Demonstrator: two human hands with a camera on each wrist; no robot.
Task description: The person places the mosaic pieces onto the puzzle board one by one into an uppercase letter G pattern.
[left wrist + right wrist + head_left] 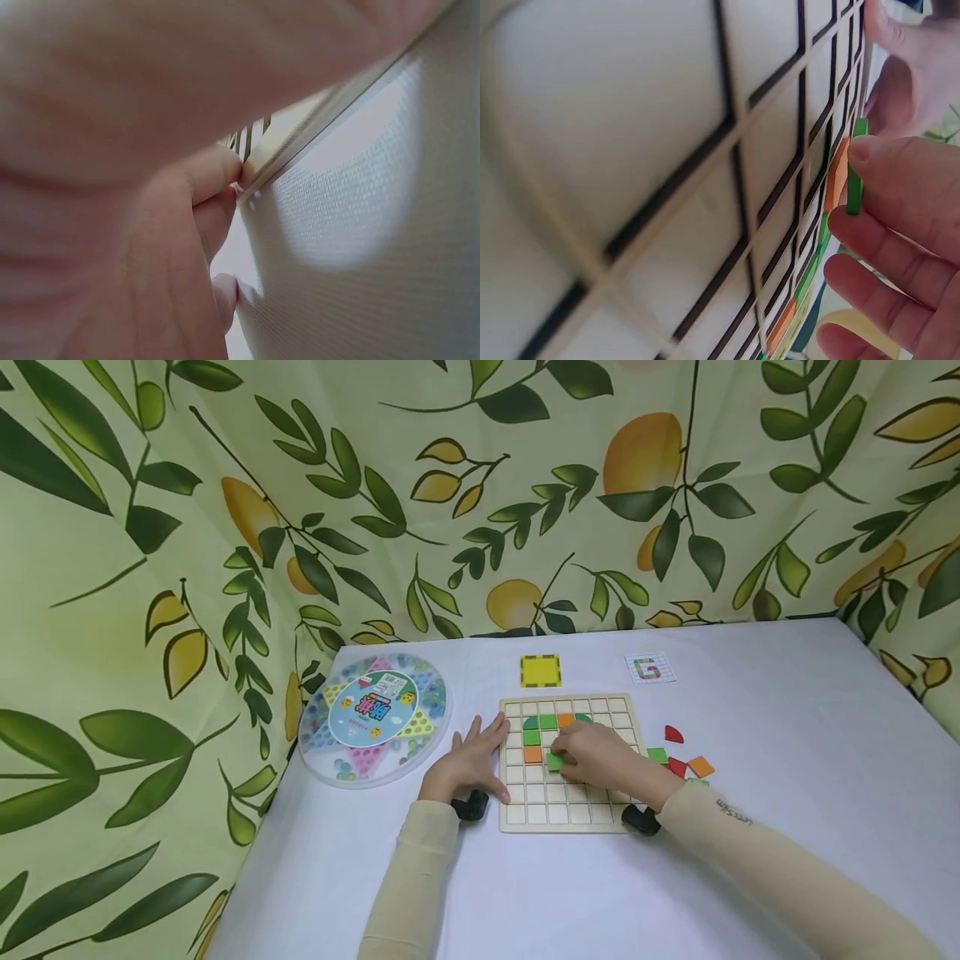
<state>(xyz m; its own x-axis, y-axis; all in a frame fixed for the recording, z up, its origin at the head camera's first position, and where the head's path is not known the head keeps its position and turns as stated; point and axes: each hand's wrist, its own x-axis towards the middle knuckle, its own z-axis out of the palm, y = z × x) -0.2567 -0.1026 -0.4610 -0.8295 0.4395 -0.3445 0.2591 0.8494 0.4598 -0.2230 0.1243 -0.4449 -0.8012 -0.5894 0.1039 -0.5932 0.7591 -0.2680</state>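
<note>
A wooden grid board (567, 827) lies on the white table. Along its left edge rests my left hand (467, 764), fingers spread, thumb and fingertips touching the frame. My right hand (600, 758) is over the board and pinches a green square tile (856, 169) between thumb and finger, tilted on edge in the right wrist view. In the head view that tile is just right of an orange tile (532, 754) set in the grid. Above it sit a green tile (532, 737), a dark green curved tile (531, 723), another green square (548, 721) and an orange square (565, 720).
Loose red, orange and green pieces lie right of the board, including a red quarter-round piece (674, 734) and an orange square piece (701, 767). Behind it are a yellow square (540, 671) and a pattern card (650, 667). A round game box (373, 710) stands at left.
</note>
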